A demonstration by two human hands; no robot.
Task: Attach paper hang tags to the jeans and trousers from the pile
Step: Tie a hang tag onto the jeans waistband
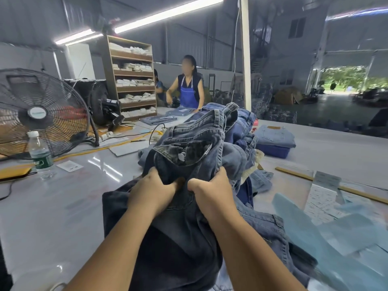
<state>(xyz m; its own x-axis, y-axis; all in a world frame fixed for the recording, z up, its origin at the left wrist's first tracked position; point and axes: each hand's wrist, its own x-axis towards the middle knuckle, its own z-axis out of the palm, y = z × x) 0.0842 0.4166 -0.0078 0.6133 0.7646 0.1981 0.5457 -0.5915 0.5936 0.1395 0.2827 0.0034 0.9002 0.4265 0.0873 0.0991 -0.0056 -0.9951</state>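
A pair of dark grey-blue jeans (pixel 189 143) is bunched up in front of me, waistband open and its metal button facing me. My left hand (pixel 153 189) grips the denim on the left below the waistband. My right hand (pixel 212 185) grips it just to the right, fingers curled into the fabric. The legs of these jeans (pixel 168 238) lie flat under my forearms. Behind them rises the pile of blue jeans (pixel 241 122). Printed paper tag sheets (pixel 323 198) lie to the right on the table.
A large black fan (pixel 42 114) and a water bottle (pixel 39 152) stand at the left. A yellow cable (pixel 84 152) crosses the grey table (pixel 73 196). Folded jeans (pixel 273 137) lie at the right. A person in a blue apron (pixel 189 85) works across the table by shelves (pixel 134 80). Light blue sheets (pixel 336 244) lie near right.
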